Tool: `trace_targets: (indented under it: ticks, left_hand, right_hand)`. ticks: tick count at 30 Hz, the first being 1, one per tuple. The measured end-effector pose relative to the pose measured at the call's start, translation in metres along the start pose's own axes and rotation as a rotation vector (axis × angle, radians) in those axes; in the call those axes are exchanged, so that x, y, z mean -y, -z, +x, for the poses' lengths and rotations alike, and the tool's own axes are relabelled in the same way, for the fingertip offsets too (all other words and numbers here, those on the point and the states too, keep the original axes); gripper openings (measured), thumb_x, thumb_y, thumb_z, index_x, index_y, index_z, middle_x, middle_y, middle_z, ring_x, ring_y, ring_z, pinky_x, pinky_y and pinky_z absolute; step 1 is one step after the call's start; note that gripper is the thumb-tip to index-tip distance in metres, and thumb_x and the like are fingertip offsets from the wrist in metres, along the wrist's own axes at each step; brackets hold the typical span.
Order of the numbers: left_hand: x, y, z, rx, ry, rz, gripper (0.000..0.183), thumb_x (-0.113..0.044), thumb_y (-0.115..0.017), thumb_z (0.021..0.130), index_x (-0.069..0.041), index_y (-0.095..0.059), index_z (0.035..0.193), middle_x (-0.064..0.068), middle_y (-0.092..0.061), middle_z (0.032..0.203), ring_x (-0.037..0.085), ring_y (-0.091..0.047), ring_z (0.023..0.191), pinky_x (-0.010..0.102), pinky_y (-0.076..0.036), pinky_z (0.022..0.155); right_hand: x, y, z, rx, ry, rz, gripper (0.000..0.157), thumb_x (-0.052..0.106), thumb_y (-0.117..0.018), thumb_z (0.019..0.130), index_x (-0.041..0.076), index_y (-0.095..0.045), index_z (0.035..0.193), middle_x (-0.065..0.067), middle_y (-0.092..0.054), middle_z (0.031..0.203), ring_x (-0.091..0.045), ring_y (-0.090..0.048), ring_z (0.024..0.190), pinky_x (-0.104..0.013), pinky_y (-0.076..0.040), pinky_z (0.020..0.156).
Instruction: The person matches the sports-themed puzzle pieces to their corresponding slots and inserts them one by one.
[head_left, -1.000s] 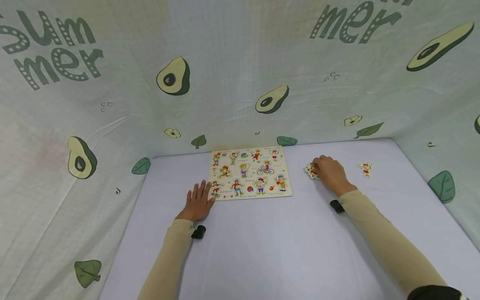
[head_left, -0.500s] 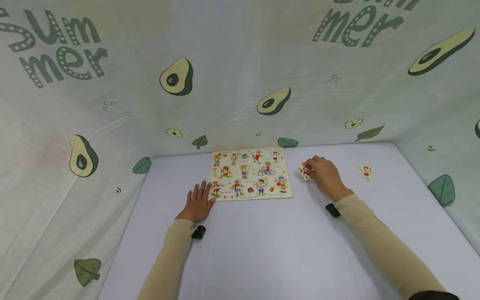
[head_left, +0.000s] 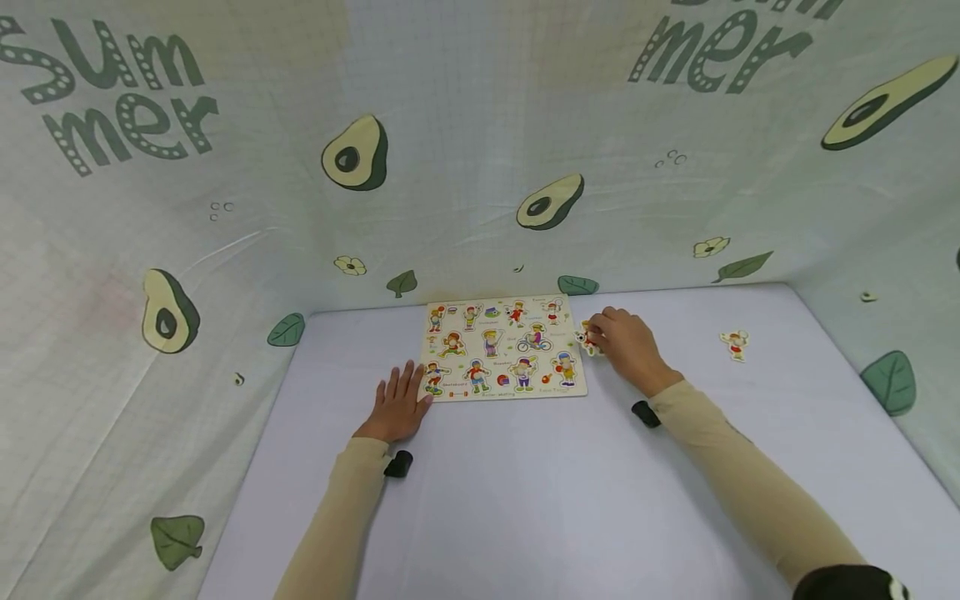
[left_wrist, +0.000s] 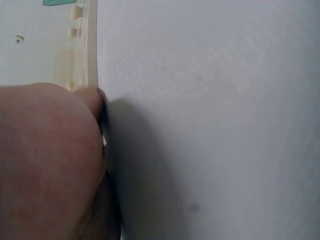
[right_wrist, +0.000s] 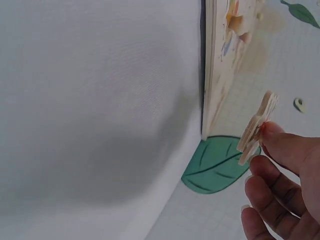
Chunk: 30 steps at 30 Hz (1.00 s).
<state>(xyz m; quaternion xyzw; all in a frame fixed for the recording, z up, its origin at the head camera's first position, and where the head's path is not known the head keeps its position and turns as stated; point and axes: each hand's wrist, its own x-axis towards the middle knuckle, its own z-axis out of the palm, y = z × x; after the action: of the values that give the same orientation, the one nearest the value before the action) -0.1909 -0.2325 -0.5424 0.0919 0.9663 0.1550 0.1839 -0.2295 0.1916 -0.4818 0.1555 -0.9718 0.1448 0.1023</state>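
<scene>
A wooden puzzle board (head_left: 504, 348) printed with cartoon children at sports lies toward the back of the table. My left hand (head_left: 395, 403) rests on the table with fingers spread, thumb and fingertips at the board's lower left corner. Just off the board's right edge, my right hand (head_left: 628, 350) pinches a small puzzle piece (right_wrist: 258, 124) between thumb and forefinger. In the right wrist view that piece is tilted and held above the table, its bare wooden edge showing; fingers partly hide its printed face in the head view.
Another puzzle piece (head_left: 736, 345), a figure in red and white, lies on the table at the right. Behind the white table (head_left: 510, 500) rises a cloth backdrop (head_left: 450, 233) printed with avocados and leaves.
My right hand has moved left with the puzzle piece, from the table's right part to beside the board's right edge. My left hand stays where it was.
</scene>
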Motion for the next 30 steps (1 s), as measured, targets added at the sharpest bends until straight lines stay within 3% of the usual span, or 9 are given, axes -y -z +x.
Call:
trace_targets:
  ticks: [10, 20, 30]
  left_hand:
    - [0.002, -0.001, 0.000, -0.015, -0.009, -0.005, 0.070, -0.039, -0.034, 0.115, -0.006, -0.006, 0.170, 0.019, 0.005, 0.177, 0.045, 0.009, 0.162, 0.064, 0.004, 0.128]
    - [0.000, -0.001, 0.000, -0.013, -0.005, -0.006, 0.070, -0.038, -0.035, 0.115, -0.005, -0.006, 0.170, 0.020, 0.005, 0.177, 0.045, 0.009, 0.162, 0.064, 0.003, 0.128]
    - [0.001, -0.001, 0.000, -0.012, -0.003, -0.003, 0.071, -0.038, -0.035, 0.115, -0.005, -0.005, 0.170, 0.020, 0.006, 0.177, 0.045, 0.009, 0.162, 0.064, 0.003, 0.128]
  right_hand:
    - [0.013, -0.010, 0.017, -0.017, 0.053, -0.002, 0.015, 0.009, -0.078, 0.096, 0.000, -0.075, 0.108, -0.013, -0.070, 0.095, -0.031, -0.065, 0.086, -0.045, -0.054, 0.074]
    - [0.027, -0.015, 0.031, 0.021, 0.041, 0.012, 0.013, 0.013, -0.075, 0.100, 0.003, -0.075, 0.107, -0.010, -0.067, 0.092, -0.030, -0.063, 0.085, -0.044, -0.053, 0.077]
    - [0.037, -0.027, 0.050, 0.030, 0.095, -0.023, 0.010, 0.014, -0.075, 0.100, 0.004, -0.073, 0.102, -0.010, -0.068, 0.094, -0.031, -0.066, 0.087, -0.046, -0.055, 0.079]
